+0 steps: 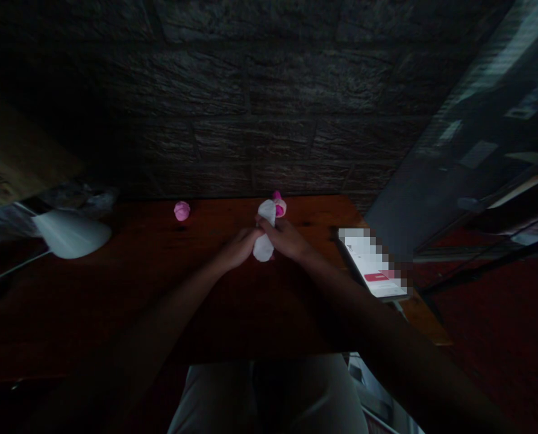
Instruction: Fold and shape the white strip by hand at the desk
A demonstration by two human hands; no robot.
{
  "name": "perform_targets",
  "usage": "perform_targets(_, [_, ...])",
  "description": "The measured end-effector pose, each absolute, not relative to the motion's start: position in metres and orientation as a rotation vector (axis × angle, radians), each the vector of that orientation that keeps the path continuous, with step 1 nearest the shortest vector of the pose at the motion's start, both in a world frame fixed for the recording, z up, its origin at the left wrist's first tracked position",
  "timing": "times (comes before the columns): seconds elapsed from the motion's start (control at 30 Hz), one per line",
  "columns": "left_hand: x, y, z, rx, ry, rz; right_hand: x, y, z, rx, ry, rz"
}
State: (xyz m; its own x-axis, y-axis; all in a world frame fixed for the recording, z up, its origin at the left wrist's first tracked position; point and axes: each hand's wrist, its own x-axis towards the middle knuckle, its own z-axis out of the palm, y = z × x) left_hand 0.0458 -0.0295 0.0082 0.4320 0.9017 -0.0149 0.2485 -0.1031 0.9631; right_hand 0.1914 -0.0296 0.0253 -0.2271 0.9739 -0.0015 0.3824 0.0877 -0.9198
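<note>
Both my hands meet over the middle of a dark wooden table [160,283]. My left hand [239,247] and my right hand [287,240] are both closed around a white, soft roll-shaped object [264,229] held upright between them. Just behind its top sits a pink and white ball-like thing [279,207]; whether it touches the white object I cannot tell. A second pink ball [182,210] lies on the table to the left, apart from my hands.
A white desk lamp head [72,232] lies at the table's left. A phone with a lit screen [372,265] rests at the right edge. A dark brick wall [250,96] stands behind. The scene is dim.
</note>
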Motion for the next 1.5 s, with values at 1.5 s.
perform_targets(1.5, [0.049,-0.033,0.014,1.404,1.137,0.995,0.191,-0.026,0.019,-1.168,-1.629,1.281])
